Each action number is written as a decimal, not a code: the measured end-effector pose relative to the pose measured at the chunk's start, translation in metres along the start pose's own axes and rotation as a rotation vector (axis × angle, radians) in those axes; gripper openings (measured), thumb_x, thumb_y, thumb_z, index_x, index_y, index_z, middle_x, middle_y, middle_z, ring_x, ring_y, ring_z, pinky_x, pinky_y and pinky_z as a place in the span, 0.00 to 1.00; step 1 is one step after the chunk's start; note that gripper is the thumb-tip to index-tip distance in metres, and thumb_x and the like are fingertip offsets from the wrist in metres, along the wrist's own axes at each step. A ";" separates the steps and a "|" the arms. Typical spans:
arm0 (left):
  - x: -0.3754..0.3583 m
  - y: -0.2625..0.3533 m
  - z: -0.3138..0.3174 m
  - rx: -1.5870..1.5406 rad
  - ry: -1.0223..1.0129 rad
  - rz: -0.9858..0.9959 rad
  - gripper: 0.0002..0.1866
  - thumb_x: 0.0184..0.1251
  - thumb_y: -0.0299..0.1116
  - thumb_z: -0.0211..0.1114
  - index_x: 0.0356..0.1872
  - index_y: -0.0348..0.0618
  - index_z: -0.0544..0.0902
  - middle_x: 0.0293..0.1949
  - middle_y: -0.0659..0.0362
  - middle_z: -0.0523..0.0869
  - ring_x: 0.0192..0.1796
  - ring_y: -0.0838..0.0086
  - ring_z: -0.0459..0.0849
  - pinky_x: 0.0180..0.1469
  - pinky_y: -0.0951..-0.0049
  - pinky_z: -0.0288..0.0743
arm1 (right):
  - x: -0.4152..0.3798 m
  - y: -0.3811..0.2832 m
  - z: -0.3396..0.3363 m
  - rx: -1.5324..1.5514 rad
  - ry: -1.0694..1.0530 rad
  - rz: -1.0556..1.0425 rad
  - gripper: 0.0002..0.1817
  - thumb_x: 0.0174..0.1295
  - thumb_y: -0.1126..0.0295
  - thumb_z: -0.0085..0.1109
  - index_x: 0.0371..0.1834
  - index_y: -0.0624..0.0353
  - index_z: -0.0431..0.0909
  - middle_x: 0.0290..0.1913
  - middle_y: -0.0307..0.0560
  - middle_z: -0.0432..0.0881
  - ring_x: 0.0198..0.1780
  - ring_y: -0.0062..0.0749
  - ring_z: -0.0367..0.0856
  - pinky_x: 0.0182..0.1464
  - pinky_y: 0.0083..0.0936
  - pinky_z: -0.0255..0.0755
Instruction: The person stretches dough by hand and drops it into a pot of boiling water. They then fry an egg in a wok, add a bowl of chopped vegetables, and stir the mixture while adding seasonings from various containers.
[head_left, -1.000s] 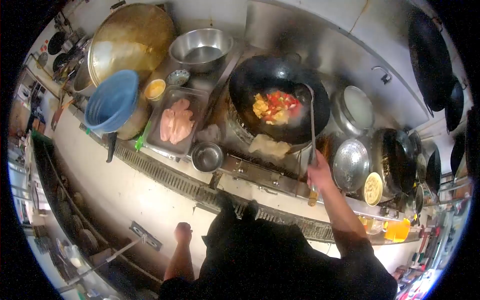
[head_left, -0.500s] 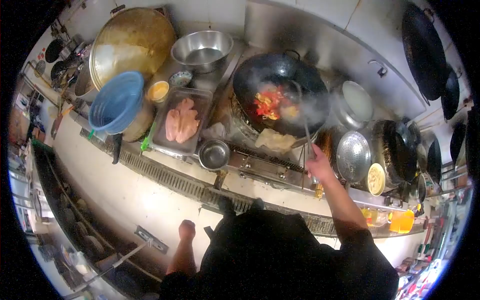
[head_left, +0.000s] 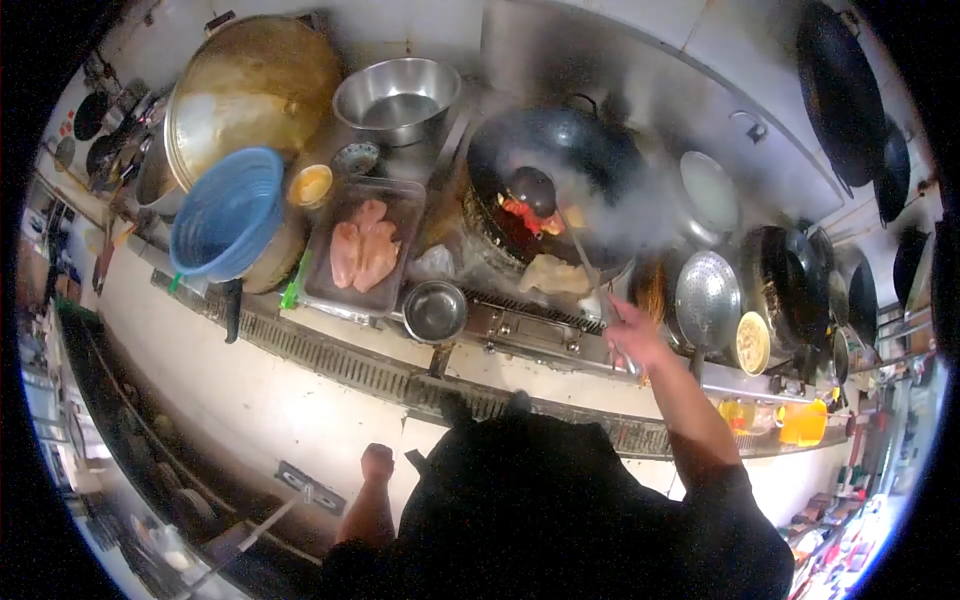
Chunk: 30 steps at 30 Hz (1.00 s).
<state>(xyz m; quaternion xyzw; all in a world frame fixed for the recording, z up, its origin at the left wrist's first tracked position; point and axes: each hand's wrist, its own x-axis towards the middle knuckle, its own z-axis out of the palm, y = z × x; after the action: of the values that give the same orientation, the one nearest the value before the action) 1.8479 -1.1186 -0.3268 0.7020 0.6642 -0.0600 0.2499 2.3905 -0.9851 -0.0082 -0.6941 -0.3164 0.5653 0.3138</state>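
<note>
My right hand point(head_left: 634, 335) is closed round the handle of a long ladle point(head_left: 531, 191). The ladle's dark bowl rests over red and yellow food point(head_left: 527, 217) in a large black wok point(head_left: 505, 135), with steam rising on the right. Just below the wok, a crumpled beige cloth point(head_left: 552, 276) lies at the stove's edge. My left hand point(head_left: 377, 462) hangs low by my body in a loose fist, apart from everything, and I see nothing in it.
Left of the wok are a tray of raw chicken breasts point(head_left: 365, 250), a small steel bowl point(head_left: 435, 311), a blue basin point(head_left: 228, 213) and a large steel bowl point(head_left: 398, 100). A perforated strainer point(head_left: 708, 298) and a pale yellow bowl point(head_left: 753, 343) sit to the right.
The ladle's bowl has swung up into view over the food, its rounded underside facing me. My right hand has shifted slightly downward, and steam has thickened. My left hand stays about the same.
</note>
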 end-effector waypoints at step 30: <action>0.060 -0.063 0.014 0.156 0.012 0.190 0.06 0.51 0.35 0.62 0.27 0.47 0.82 0.34 0.55 0.83 0.40 0.63 0.81 0.44 0.66 0.76 | 0.040 -0.021 0.033 0.024 0.182 -0.175 0.38 0.51 0.82 0.48 0.71 0.58 0.56 0.22 0.41 0.72 0.13 0.25 0.66 0.17 0.24 0.66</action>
<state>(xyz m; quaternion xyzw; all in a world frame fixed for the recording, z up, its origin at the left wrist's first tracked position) 1.7973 -1.0712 -0.3815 0.7792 0.5898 -0.0831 0.1951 2.3622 -0.9381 -0.0200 -0.7084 -0.3392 0.4740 0.3979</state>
